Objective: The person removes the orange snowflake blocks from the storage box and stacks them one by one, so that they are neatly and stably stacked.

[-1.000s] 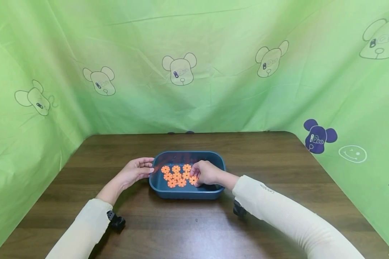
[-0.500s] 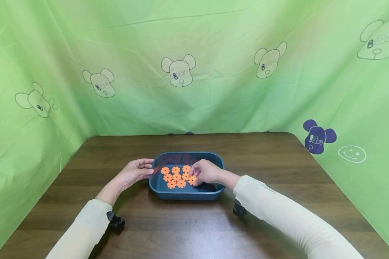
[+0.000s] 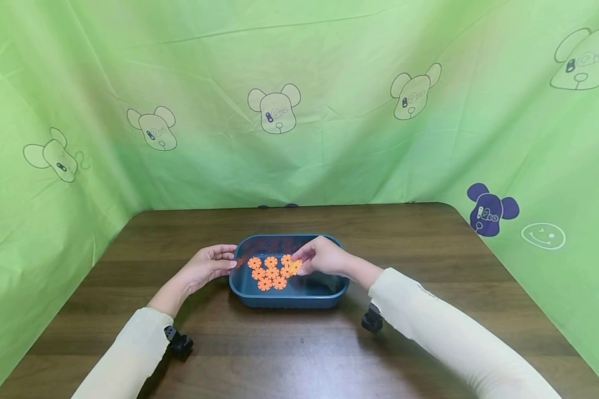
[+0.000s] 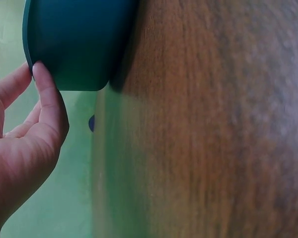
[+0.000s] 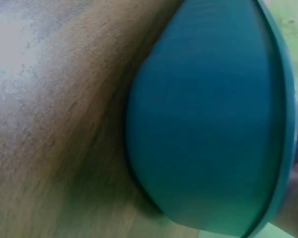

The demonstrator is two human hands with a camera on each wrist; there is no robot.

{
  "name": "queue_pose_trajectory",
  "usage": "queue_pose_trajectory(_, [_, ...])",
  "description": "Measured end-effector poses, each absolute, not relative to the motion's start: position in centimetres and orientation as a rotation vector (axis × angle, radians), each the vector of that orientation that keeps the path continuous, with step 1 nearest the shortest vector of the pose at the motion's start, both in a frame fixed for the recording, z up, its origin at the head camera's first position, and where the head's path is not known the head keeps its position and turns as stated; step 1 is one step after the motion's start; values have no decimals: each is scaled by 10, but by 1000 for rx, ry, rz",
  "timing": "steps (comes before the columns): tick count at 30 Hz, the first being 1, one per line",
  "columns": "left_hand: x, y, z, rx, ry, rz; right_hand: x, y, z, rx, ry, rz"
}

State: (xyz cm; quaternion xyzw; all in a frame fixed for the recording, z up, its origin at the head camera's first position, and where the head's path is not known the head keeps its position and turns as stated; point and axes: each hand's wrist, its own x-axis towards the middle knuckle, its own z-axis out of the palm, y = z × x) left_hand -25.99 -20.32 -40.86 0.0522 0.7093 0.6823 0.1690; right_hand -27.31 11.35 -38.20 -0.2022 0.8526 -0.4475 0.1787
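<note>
A blue rectangular tub (image 3: 289, 302) stands on the wooden table, holding several orange flower-shaped notched discs (image 3: 264, 284) laid flat on its floor. My left hand (image 3: 207, 267) pinches the tub's left rim between thumb and fingertips; the left wrist view shows the same hold on the tub wall (image 4: 79, 44). Inside the tub, my right hand (image 3: 324, 257) pinches one orange notched disc (image 3: 295, 267), raised above the others. That disc partly covers the ones behind it. In the right wrist view the tub's outer wall (image 5: 208, 124) hides most of the right hand.
The brown wooden table (image 3: 299, 354) extends around the tub on all sides. A green curtain (image 3: 329, 155) with mouse-head drawings hangs behind and at both sides. Black wrist cameras (image 3: 179, 342) sit at both sleeves.
My right hand has lifted one notched disc from the tub floor, rising slightly with the forearm shifting right. The left hand keeps its hold on the rim.
</note>
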Motion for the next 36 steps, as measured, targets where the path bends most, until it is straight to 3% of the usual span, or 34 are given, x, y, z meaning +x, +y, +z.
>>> queue_pose_trajectory(15, [-258, -203, -409, 138, 1999, 1964, -273, 142, -366, -624, 2412, -1404])
queue_pose_trajectory(36, [-259, -201, -410, 106, 1964, 1998, -278, 192, -363, -500, 2550, -1607])
